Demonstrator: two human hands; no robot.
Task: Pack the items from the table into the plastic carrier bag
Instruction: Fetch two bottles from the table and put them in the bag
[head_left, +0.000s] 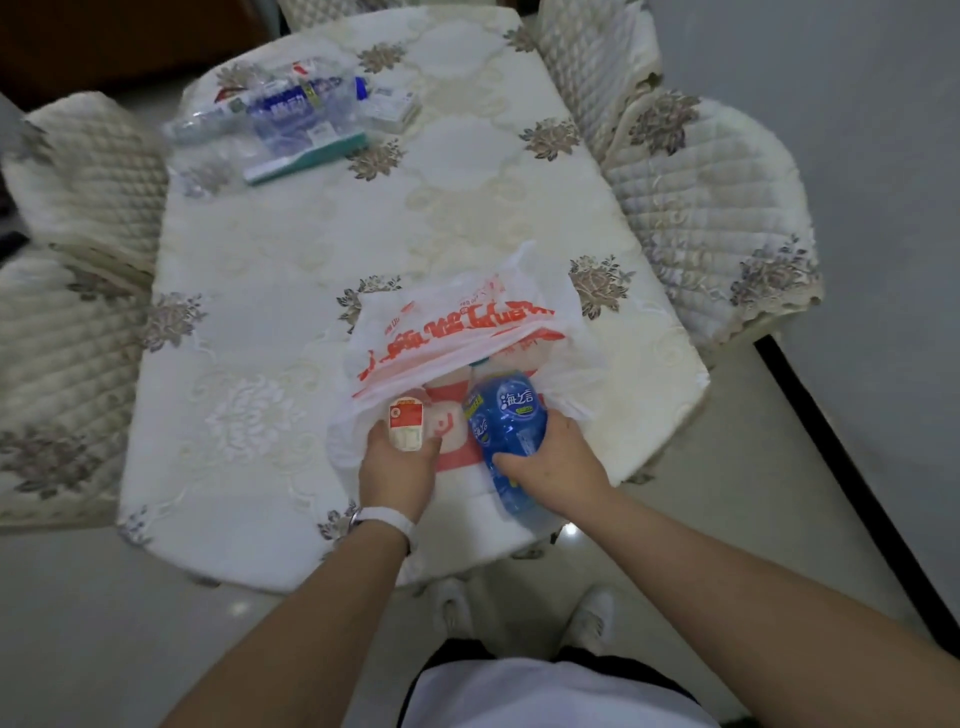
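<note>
The bag (457, 343) lies on its side near the front edge of the table (291, 270), with its mouth facing the person. The right hand (553, 460) is closed round the base end of a blue bottle (506, 431). The bottle's long axis runs away from the person, cap end first, and the cap end already sits under the bag's upper lip while the base is outside. So the coming push goes straight forward along that axis, deeper into the bag.

The left hand (400, 462) is at the left side of the mouth, gripping a small white pack (406, 423) with a red label. It may also be pinching the bag's lower edge to keep the mouth open, but the fingers are too hidden to be sure.

Both hands are at the opening; the right one has the thing that is farther in.

Well apart, at the far left of the table, a blurred cluster of items (291, 119) waits: clear bottles and a long teal-edged box among them.
</note>
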